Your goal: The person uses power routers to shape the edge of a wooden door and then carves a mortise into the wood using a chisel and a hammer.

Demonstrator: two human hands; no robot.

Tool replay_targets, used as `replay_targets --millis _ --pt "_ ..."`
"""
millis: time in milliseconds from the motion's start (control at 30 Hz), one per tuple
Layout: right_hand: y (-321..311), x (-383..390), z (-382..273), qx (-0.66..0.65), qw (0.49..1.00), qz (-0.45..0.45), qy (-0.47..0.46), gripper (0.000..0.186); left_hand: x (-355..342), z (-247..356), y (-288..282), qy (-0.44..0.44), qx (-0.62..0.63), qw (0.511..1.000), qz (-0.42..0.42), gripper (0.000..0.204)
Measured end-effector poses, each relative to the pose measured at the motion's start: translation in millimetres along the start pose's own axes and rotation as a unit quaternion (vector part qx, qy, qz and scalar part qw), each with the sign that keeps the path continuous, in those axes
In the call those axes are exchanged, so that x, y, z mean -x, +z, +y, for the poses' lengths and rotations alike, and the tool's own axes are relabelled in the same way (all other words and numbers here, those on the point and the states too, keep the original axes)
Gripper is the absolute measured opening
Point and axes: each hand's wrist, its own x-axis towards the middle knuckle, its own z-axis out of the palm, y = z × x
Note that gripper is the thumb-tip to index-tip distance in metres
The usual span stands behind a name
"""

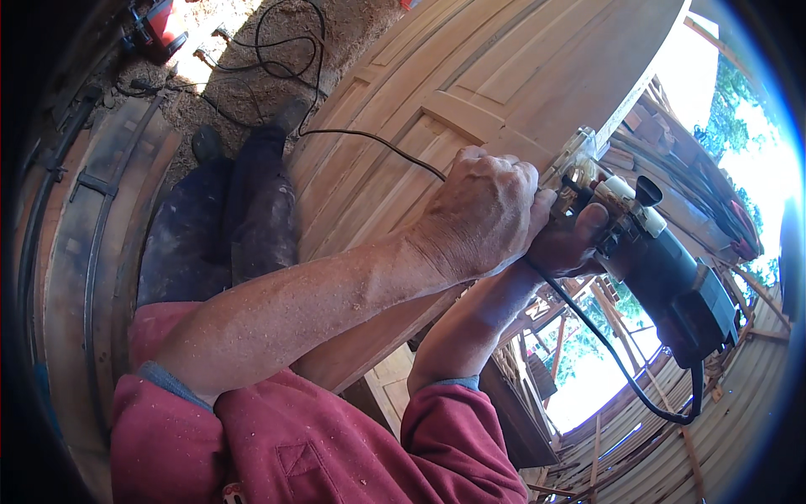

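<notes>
A router (672, 273) with a black motor body and a clear plastic guard lies tilted on its side, at the edge of a panelled wooden door (470, 118). My right hand (579, 239) holds it near the base, with the thumb against the metal parts. Against the base side is my left hand (483, 210), its fingers curled closed; whatever they grip is hidden behind the knuckles. From the motor's end a black cord (617, 361) loops down and back towards my hands. A cord (378, 139) also runs from beside my left hand across the door.
More black cord (269, 63) coils on the shavings-strewn ground (353, 34) beyond my feet. A red tool (164, 29) lies at the far left. Long clamps (91, 260) rest along wooden boards at left. Stacked timber (672, 160) stands at right, near corrugated sheets (739, 420).
</notes>
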Motion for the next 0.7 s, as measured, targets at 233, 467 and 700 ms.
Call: replay_targets --millis 233,467,700 --pt "21 3 -7 -0.005 0.997 0.049 -0.052 0.062 -1 0 -1 0.009 -0.015 1.0 0.003 0.034" --pt "4 1 1 0.001 0.999 0.032 -0.035 0.073 -1 1 -4 -0.001 -0.005 1.0 -0.008 0.034" --pt "12 10 -5 -0.01 0.998 0.049 -0.033 0.074 4 -1 -3 0.006 -0.002 1.0 0.004 0.034"
